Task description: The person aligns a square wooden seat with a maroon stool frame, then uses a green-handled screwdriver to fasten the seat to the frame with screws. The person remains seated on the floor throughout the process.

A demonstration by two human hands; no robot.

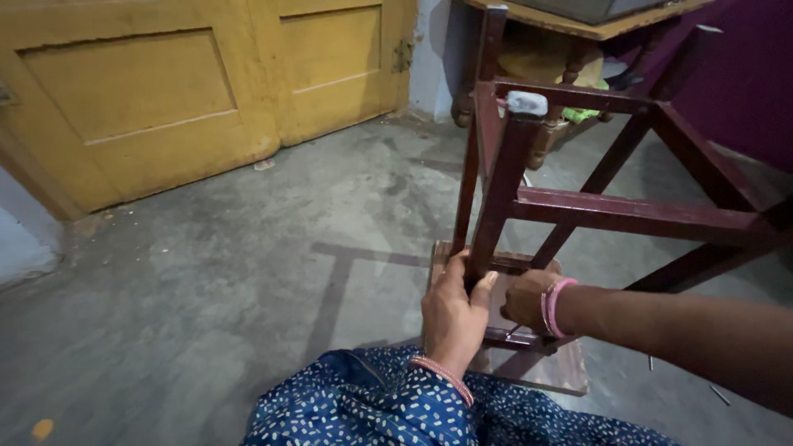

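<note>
Stool [611, 211], dark red-brown wood, lies overturned on grey concrete floor [248, 272], seat board down near the person's lap, legs pointing up and away. Yellow double door [190, 91] behind, left. Left hand [453, 318] wraps closed around the nearest leg's base by the seat. Right hand [529, 299], pink bangles on wrist, curled against the lower rail; can't tell what it grips.

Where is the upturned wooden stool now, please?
In the head view, the dark red wooden stool lies upside down on the grey concrete floor, right of centre. The left hand grips one leg and the right hand is beside it.
</note>
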